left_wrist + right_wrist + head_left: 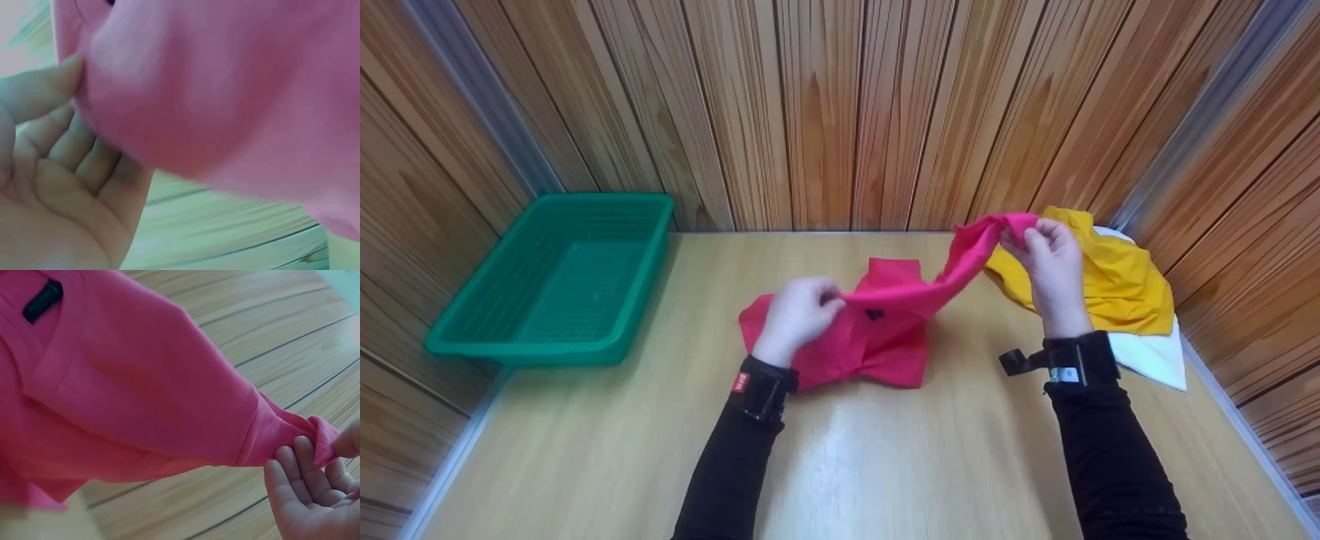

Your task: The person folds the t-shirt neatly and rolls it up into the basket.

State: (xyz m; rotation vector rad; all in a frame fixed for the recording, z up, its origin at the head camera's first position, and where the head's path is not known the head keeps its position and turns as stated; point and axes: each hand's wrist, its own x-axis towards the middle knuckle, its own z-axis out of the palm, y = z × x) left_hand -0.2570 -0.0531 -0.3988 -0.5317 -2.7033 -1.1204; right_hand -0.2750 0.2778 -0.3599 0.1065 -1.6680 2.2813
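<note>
A pink T-shirt [894, 352] lies partly crumpled on the table, its upper edge lifted and stretched between both hands. The left hand [801, 315] pinches that edge between thumb and fingers, left of the dark neck label [874, 314]. Higher up and to the right, the right hand [1051, 270] holds the end of a sleeve [281, 436]. In the right wrist view the thumb presses the sleeve hem against the fingers. Pink cloth [197, 95] fills most of the left wrist view, with the left thumb on its edge.
A green plastic basket [619, 352] stands at the left of the table. Behind the right hand, a yellow garment [1125, 289] lies over a white cloth [1155, 356] at the right. Wood-patterned walls [817, 112] enclose the table at the back and sides.
</note>
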